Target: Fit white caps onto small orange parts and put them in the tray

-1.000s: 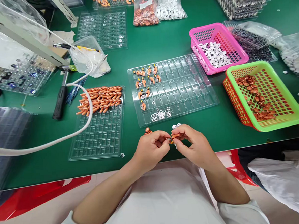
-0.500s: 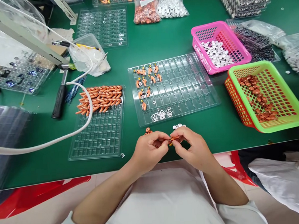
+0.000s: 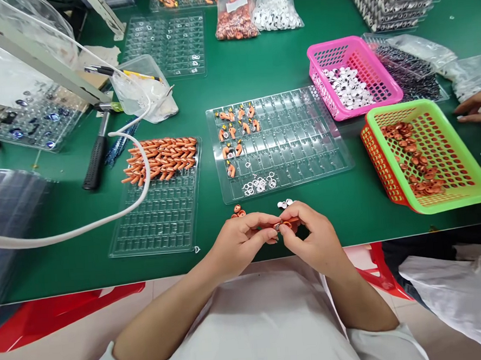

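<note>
Near the table's front edge, my left hand (image 3: pixel 241 244) and my right hand (image 3: pixel 311 235) meet fingertip to fingertip. Both pinch a small orange part (image 3: pixel 284 224), mostly covered by the fingers. Just beyond my left hand lie several loose orange pieces (image 3: pixel 238 211); beyond my right hand are several white discs (image 3: pixel 286 203). A clear tray (image 3: pixel 295 144) behind them bears orange pieces with yellow bits at its left and white rings (image 3: pixel 260 184) at its front. To the left, another clear tray (image 3: pixel 153 223) carries rows of long orange parts (image 3: pixel 161 159).
A pink basket (image 3: pixel 352 43) of white discs and a green basket (image 3: pixel 462 150) of orange pieces stand right. Another person's hand (image 3: pixel 478 107) is at the right edge. Left are a hammer (image 3: pixel 96 156) and a white hose (image 3: pixel 143 186). Bags (image 3: pixel 236 17) lie behind.
My fingertips have shifted slightly right and turned the orange part. Another person's hand has come into view at the right edge.
</note>
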The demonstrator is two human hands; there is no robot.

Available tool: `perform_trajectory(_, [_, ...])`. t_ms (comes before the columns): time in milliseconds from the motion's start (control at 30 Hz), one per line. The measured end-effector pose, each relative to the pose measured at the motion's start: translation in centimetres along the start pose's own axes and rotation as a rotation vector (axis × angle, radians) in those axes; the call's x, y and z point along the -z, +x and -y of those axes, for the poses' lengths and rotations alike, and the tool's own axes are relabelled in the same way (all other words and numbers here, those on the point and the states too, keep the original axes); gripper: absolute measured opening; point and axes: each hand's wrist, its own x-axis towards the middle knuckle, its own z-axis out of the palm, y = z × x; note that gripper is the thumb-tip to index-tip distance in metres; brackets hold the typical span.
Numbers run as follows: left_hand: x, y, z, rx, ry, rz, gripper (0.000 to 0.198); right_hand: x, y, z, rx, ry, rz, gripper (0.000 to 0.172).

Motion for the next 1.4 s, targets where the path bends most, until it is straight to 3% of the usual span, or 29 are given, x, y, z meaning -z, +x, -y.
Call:
perform_trajectory(267, [0.0, 0.1, 0.3, 0.012, -0.172, -0.007, 0.013, 0.5, 0.1, 0.7, -0.027, 0.043, 0.041, 0.010])
perform_trajectory(467, [-0.5, -0.2, 0.3, -0.032, -0.058, -0.113, 0.013, 0.4, 0.2, 0.8, 0.061, -0.047, 0.024, 0.012])
perform_trajectory(867, [-0.9, -1.2, 1.7, -0.208, 0.159, -0.199, 0.015, -0.6, 0.4, 0.3, 0.103, -0.013, 0.029, 0.012])
perform_trajectory(1067, [-0.3, -1.0, 0.5, -0.064, 0.029, -0.186, 0.012, -0.7, 0.8, 0.6, 0.064, -0.015, 0.037, 0.011])
perform_trajectory(1200, [0.1, -0.4, -0.9, 0.077, -0.144, -0.115, 0.014, 0.3, 0.6, 0.7, -0.030, 0.135, 0.122, 0.002])
perform_trajectory(1400, [-0.2, 0.2, -1.4, 0.142, -0.189, -0.068, 0.020, 1.4, -0.3, -0.1, -0.093, 0.230, 0.124, 0.007])
